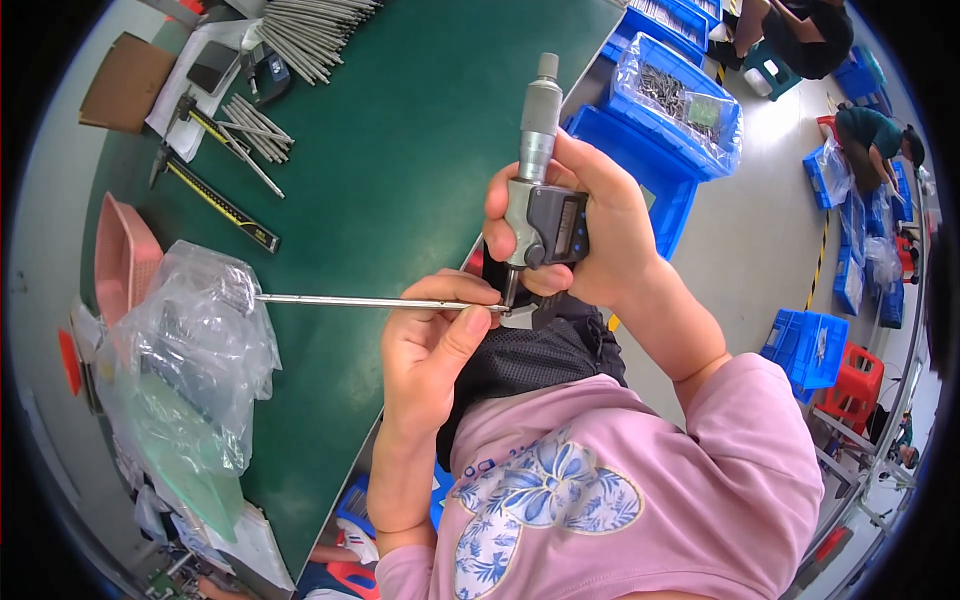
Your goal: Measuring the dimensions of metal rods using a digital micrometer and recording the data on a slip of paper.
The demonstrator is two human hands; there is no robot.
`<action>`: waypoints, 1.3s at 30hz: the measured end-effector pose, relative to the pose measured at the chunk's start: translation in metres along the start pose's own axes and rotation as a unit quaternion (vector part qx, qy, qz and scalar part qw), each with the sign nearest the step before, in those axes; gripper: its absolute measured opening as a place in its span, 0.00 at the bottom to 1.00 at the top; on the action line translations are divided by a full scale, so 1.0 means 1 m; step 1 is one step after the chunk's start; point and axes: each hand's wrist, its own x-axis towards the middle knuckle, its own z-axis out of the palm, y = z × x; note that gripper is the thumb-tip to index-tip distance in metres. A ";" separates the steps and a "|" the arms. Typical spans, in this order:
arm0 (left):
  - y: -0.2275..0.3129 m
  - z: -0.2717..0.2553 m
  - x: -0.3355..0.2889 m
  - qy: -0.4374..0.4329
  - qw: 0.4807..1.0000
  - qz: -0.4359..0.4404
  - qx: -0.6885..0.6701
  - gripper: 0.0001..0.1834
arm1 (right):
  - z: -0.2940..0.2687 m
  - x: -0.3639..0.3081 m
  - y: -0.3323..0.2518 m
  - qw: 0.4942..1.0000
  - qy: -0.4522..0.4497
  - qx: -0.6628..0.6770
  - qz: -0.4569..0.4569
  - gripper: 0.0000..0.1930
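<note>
The right hand (590,235) is closed around a digital micrometer (540,190), held upright above the edge of the green table (400,150), its thimble pointing up; the left hand (435,340) pinches a thin metal rod (360,301) between thumb and fingers, the rod lying level with its near end set at the micrometer's lower jaw; its far end reaches toward a crumpled clear plastic bag (190,350) on the table; farther off lie a caliper (215,200) and a loose pile of similar rods (255,130); blue bins (660,110) stand on the floor beside the table.
</note>
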 end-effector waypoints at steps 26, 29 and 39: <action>-0.001 -0.002 -0.003 0.008 0.999 -0.002 0.035 0.09 | 0.011 0.002 0.004 0.996 0.071 -0.048 -0.015 0.29; -0.001 0.002 -0.004 0.070 0.997 -0.016 0.002 0.11 | 0.007 0.004 0.006 0.995 0.062 -0.071 -0.026 0.27; -0.003 -0.003 -0.002 0.079 0.997 -0.021 -0.011 0.09 | 0.009 0.001 0.005 0.990 0.039 -0.130 -0.026 0.32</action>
